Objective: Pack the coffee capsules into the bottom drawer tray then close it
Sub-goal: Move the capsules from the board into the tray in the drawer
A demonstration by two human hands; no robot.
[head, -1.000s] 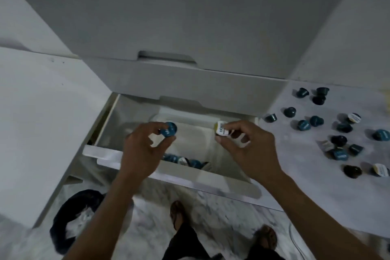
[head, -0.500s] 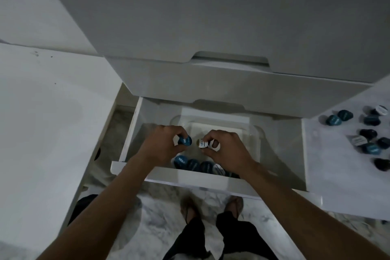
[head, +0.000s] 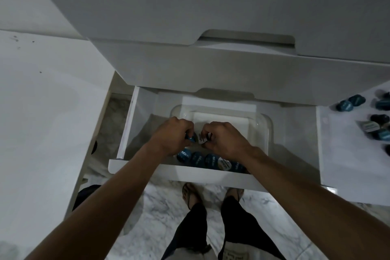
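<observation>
Drawer (head: 219, 176) stood pulled out at the cabinet's foot, a clear tray (head: 266, 133) inside. Left hand (head: 171, 137) held a blue capsule (head: 192, 139), fingers curled round it; right hand (head: 224, 139) pinched a white-lidded capsule (head: 202, 139). The two capsules sat just beside each other over the tray's middle. At 6 o'clock from the hands, a row of capsules (head: 207, 159) lay along the tray's near wall. At 3 o'clock, loose capsules (head: 368, 115) were scattered on the white tabletop (head: 346, 154).
</observation>
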